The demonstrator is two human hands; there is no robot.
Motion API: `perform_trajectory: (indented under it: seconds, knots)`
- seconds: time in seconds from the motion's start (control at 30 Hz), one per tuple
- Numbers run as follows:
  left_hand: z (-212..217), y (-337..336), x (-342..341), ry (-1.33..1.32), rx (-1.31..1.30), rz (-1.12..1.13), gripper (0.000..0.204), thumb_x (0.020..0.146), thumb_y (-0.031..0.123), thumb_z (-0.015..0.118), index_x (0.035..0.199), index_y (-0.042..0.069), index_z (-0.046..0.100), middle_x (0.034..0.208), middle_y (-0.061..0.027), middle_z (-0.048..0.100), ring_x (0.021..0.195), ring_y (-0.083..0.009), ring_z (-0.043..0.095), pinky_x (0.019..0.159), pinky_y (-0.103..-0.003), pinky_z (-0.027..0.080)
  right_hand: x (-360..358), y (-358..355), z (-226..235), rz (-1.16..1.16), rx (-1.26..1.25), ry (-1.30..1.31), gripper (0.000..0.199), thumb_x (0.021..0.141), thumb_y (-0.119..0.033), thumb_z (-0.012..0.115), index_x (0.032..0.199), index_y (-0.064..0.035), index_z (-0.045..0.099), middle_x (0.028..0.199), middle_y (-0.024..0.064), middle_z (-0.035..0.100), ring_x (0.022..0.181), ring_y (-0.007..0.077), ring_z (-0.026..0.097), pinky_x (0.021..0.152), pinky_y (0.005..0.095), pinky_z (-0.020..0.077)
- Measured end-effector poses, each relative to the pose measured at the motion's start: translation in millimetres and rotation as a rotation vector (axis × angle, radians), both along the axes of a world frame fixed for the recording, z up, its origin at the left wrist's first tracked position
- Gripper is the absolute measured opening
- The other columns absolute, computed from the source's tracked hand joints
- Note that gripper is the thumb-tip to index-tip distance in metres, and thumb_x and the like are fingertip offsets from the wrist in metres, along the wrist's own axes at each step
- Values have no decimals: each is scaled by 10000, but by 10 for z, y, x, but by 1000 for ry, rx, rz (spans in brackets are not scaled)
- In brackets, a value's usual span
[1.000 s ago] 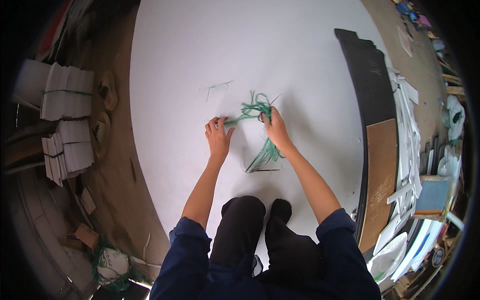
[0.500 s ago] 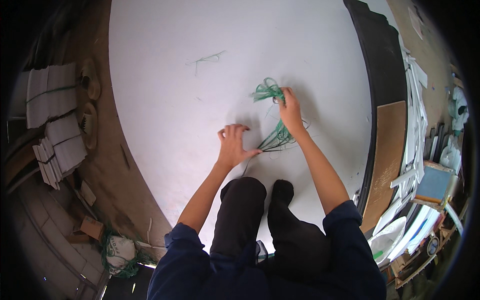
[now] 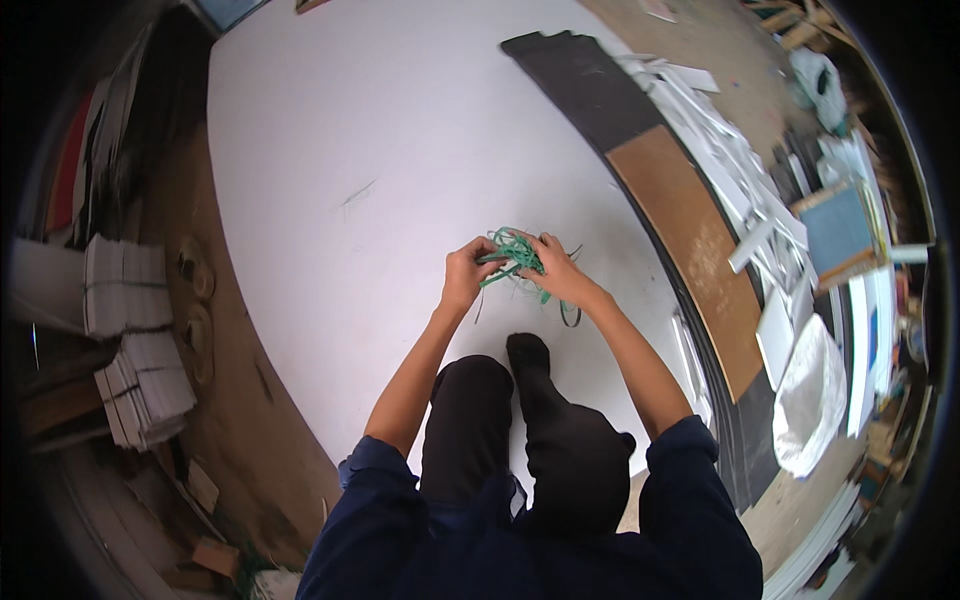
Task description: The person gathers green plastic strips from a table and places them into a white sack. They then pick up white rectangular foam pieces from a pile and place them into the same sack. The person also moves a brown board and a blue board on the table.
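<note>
A tangled bunch of green plastic strapping strips (image 3: 515, 255) is gathered between my two hands, just above the white board (image 3: 330, 260). My left hand (image 3: 466, 274) pinches strands at the bunch's left side. My right hand (image 3: 556, 268) is wrapped around its right side, with dark loose ends hanging below near my knees. A few thin green strands (image 3: 358, 194) lie apart on the board, farther off to the left.
Along the right lie a black sheet (image 3: 580, 85), a brown panel (image 3: 690, 260), white offcuts (image 3: 705, 130) and a white sack (image 3: 810, 400). Tied stacks of white sheets (image 3: 125, 290) and a pair of sandals (image 3: 196, 270) are at the left.
My left hand has moved up and right to the strips and taken hold of them. The trailing strips are now bundled between both hands. The view has turned.
</note>
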State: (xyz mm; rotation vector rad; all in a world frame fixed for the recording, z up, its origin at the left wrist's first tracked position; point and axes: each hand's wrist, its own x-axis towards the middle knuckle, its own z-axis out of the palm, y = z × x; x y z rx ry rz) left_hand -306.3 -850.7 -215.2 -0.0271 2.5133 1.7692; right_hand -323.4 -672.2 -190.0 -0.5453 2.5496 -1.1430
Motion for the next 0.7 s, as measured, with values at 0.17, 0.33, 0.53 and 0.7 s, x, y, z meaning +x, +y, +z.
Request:
perform_trajectory:
  seconds: [0.17,0.33,0.53,0.7]
  knots:
    - [634,805,231,47,263,-340,119,727,62,664,815,-2,617,711,-27,614,649,-66,542,621,-220,457,817,871,460,-302,95,212,347,692,-21,586,1029,21,512,1009,180,423,1007,329,408,847,392,368]
    - [810,1651,582,169,370,-496,207,726,101,671,896,-1,612,887,-65,631,739,-109,579,651,-245,478,1752,2067,662,-727,252,442,355,682,24,538,1036,28,510,1073,217,440,1021,364,429,860,392,358]
    - [621,2272,1013,67,338,-599,195,782,155,616,928,26,611,935,-64,619,843,-147,573,726,-295,466,2624,3117,798,-1046,221,285,401,699,-1,526,1093,40,464,999,267,500,954,412,473,829,423,377]
    - [361,2526,1017,80,198,-602,164,792,150,595,903,33,628,929,-86,602,856,-194,570,703,-292,464,2838,3477,291,-1073,381,253,429,687,30,515,1110,43,443,1040,269,475,995,399,453,853,419,370]
